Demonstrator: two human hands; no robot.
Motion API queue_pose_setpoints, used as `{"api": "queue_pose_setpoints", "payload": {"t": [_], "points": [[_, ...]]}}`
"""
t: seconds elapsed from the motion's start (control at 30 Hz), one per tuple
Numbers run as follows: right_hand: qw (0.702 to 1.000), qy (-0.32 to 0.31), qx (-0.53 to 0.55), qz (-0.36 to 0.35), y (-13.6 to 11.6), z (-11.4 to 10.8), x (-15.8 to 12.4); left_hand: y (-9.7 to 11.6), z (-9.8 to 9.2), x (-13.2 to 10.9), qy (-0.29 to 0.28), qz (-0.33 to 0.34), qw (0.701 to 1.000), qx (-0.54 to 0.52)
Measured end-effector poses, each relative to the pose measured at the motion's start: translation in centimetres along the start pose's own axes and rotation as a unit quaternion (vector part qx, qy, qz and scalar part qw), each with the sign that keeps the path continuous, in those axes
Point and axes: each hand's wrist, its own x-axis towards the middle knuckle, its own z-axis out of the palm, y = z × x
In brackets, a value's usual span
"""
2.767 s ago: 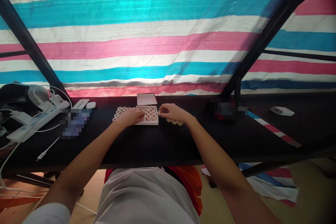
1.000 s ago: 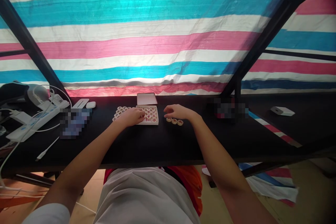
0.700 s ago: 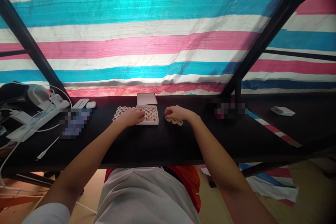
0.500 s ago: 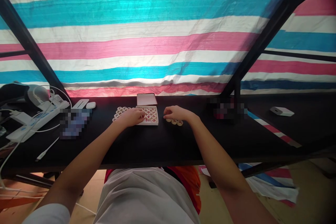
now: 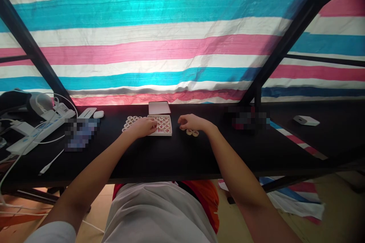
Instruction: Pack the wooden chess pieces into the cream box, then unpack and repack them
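A small white box (image 5: 162, 134) holds rows of round Chinese chess pieces (image 5: 161, 119) with red characters. My left hand (image 5: 144, 127) lies over the box's left part, fingers curled down among the pieces; its fingertips hide what they grip. Right of the box, my right hand (image 5: 194, 122) hovers with thumb and fingers pinched on a Chinese chess piece, mostly hidden by the fingers. Under that hand, two loose pieces (image 5: 192, 133) lie on the table. Another group of pieces (image 5: 131, 119) lies left of the box, partly behind my left wrist.
The open box lid (image 5: 159, 107) lies behind the box on the black table (image 5: 159, 163). At left are a power strip (image 5: 42, 131) with cables and a blurred phone-like object (image 5: 82, 133). A white charger (image 5: 306, 120) sits far right. Striped sheeting (image 5: 159, 53) hangs behind.
The leftmost of three loose pieces beneath my right hand has gone from its spot, and that hand's fingers have drawn in slightly. My left hand has stayed in place.
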Motion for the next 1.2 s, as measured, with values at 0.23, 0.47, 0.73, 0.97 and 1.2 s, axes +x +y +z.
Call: {"api": "queue_pose_setpoints", "payload": {"t": [0.23, 0.47, 0.73, 0.97, 1.2], "points": [[0.999, 0.033, 0.010, -0.022, 0.03, 0.30, 0.30, -0.08, 0.15, 0.06, 0.002, -0.001, 1.000, 0.001], [0.998, 0.038, -0.024, -0.037, -0.12, 0.40, 0.45, -0.07, 0.09, 0.06, -0.001, 0.003, 1.000, 0.011], [0.999, 0.017, -0.035, 0.022, 0.45, 0.32, 0.41, -0.09, 0.10, 0.02, 0.000, 0.007, 1.000, 0.007], [0.999, 0.017, -0.043, 0.016, -0.20, 0.43, 0.39, 0.01, 0.04, 0.07, -0.001, 0.003, 1.000, 0.021], [0.999, 0.019, -0.039, 0.021, -0.17, 0.43, 0.42, 0.10, -0.17, 0.06, -0.004, 0.005, 1.000, 0.023]]}}
